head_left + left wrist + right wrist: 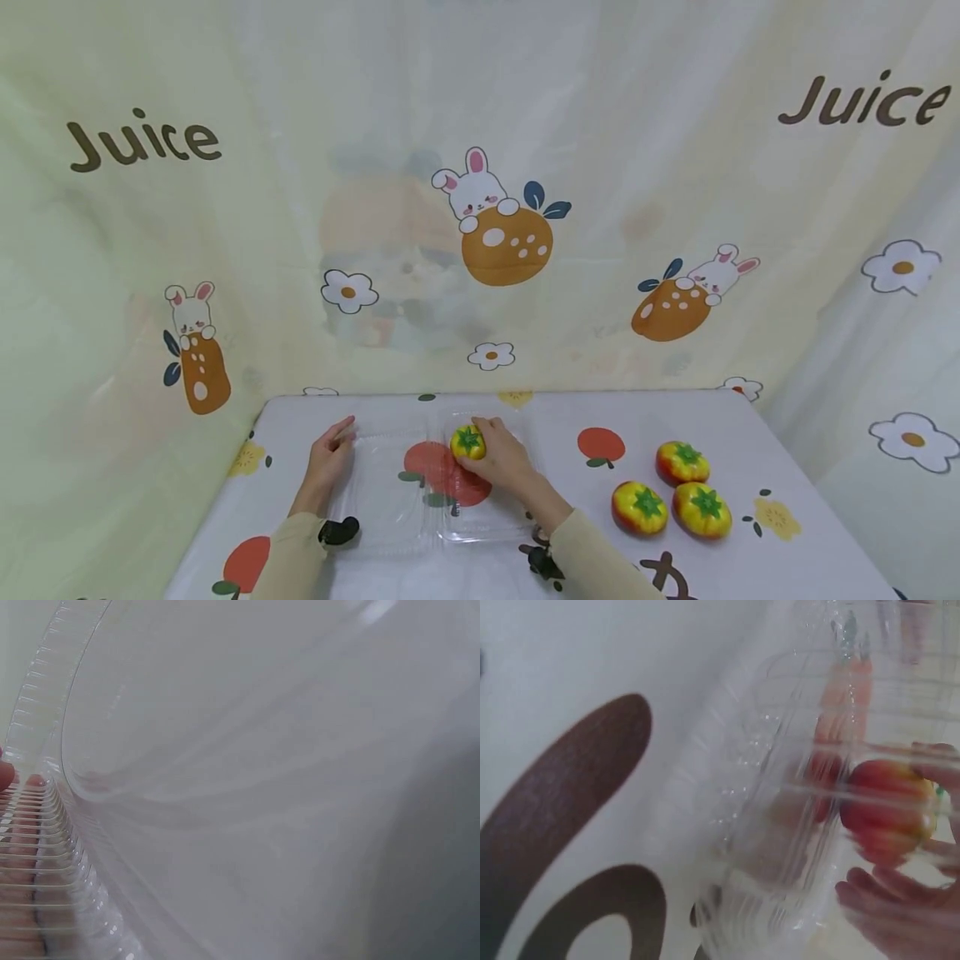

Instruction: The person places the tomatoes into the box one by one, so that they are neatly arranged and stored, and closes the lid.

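Note:
My right hand [504, 454] holds a red-and-yellow tomato [468, 442] with a green star-shaped calyx. It is over the far part of the right half of a clear plastic clamshell container [495, 532]. Through the container's ribbed wall, the right wrist view shows the tomato [889, 810] between the thumb and fingers. At the outer left edge of the container's other half, my left hand [327, 462] rests with its fingers extended along the side. The left wrist view shows some of those fingers [22, 862] behind the clear ribbed wall.
Three more such tomatoes sit together on the right of the table: a rear one [682, 463], a left one [639, 508] and a front one [702, 510]. The tablecloth [570, 542] has printed fruit, and a patterned curtain [585, 333] hangs behind the table.

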Motion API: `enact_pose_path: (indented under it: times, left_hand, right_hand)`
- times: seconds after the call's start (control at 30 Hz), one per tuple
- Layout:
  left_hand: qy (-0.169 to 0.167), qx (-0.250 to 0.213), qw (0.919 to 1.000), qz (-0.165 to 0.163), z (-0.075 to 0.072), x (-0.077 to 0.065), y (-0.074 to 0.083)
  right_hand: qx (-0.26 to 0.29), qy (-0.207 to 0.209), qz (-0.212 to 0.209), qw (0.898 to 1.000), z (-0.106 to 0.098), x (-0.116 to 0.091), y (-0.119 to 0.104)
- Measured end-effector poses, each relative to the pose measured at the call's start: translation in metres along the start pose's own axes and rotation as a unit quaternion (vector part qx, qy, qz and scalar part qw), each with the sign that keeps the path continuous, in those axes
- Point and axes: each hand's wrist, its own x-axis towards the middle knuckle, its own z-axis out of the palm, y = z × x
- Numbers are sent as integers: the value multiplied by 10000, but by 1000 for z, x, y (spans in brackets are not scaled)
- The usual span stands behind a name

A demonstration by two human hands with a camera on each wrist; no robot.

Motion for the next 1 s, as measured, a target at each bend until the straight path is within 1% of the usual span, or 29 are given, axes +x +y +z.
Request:
enact_pose_path:
  times: [0.23,0.43,0.5,0.77,1.0]
  left_hand:
    - [6,148,9998,157,-1,-1,0]
    - [-84,114,9999,95,0,-1,2]
    - [-90,104,9999,92,0,-1,2]
    - [-59,137,9998,138,-1,-2,1]
    - [-70,113,9997,201,1,-3,3]
  right_hand:
    - [-40,-67,2,10000,-6,-5,2]
    - [-201,-91,64,9997,-15,-10,3]
    - [-275,-40,41,9996,-18,-12,4]
    - [-141,160,182,9996,-37,-12,5]
    - [-98,491,121,9987,-65,-13,14]
